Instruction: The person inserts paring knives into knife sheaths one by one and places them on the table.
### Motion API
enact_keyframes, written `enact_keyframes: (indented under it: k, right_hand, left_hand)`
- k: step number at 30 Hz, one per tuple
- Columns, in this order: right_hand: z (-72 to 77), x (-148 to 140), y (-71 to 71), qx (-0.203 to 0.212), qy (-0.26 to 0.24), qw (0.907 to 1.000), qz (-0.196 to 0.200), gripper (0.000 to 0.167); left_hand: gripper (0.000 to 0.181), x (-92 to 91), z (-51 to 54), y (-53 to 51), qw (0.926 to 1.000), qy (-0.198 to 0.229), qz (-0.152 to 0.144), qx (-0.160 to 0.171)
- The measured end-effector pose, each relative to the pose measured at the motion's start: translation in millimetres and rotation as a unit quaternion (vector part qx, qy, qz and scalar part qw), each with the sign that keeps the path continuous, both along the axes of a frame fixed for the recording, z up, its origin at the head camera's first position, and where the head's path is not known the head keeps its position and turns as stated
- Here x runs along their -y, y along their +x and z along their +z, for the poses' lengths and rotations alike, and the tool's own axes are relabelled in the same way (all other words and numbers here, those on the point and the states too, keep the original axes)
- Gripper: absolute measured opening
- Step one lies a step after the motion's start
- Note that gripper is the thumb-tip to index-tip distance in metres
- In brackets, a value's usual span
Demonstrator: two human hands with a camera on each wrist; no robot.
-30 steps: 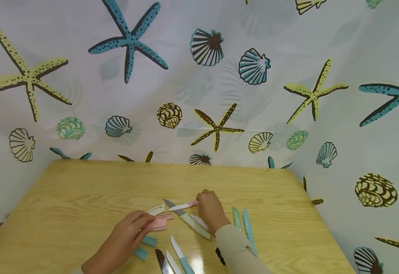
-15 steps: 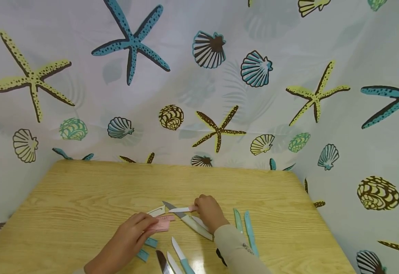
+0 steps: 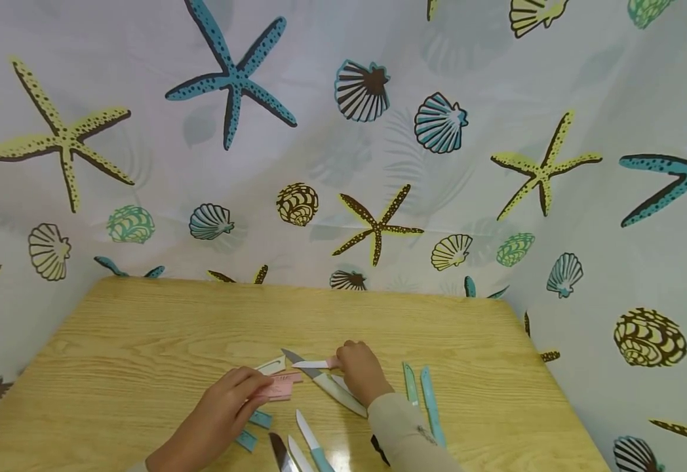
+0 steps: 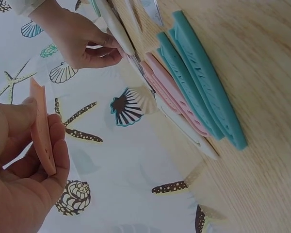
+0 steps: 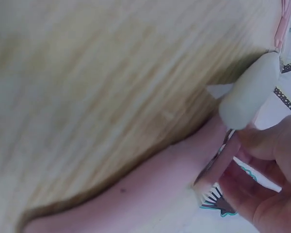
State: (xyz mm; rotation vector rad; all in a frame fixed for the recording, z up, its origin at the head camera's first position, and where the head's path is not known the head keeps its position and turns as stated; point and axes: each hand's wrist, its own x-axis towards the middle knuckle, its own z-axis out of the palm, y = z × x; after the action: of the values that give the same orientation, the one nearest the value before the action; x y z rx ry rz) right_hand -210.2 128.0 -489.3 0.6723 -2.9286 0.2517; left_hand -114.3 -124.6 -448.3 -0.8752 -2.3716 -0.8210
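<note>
My left hand pinches a salmon-pink blade sheath between thumb and fingers, raised off the table in the left wrist view. Below it lie pink sheaths, two teal sheaths and a cream sheath. In my right hand is the pink handle of a small paring knife, its pale blade pointing left toward the sheaths. Under that blade lies a larger knife with a cream handle and grey blade. The right wrist view shows a blurred pink length close to the camera.
Nearer on the wooden table lie a teal-handled knife, another pale blade and a dark blade. Green and blue knives lie right of my right sleeve. A shell-patterned curtain surrounds the table.
The paring knife's blade has swung from a slight slant to nearly level. Both hands otherwise stay almost in place; the head view has shifted slightly.
</note>
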Motion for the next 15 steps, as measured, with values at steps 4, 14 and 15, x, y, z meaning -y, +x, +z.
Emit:
enact_keyframes:
  k: [4,14,15]
  right_hand:
    - [2.5,0,4.3,-0.003,-0.011,0.9994,-0.032,0.007]
    - [23.0,-9,43.1,-0.031,-0.08,0.9962,-0.01,0.003]
    - [24.9,-11,49.2,-0.029,-0.09,0.9954,-0.01,0.002]
  left_hand:
    - [0.027,0.9,-1.0,0.1,0.9998,-0.005,0.008,0.015]
    - [0.028,2.2,-4.3,-1.0,0.9998,-0.002,0.022,0.002]
    - [0.028,2.1,-4.3,-1.8,0.9998,-0.003,0.021,-0.002]
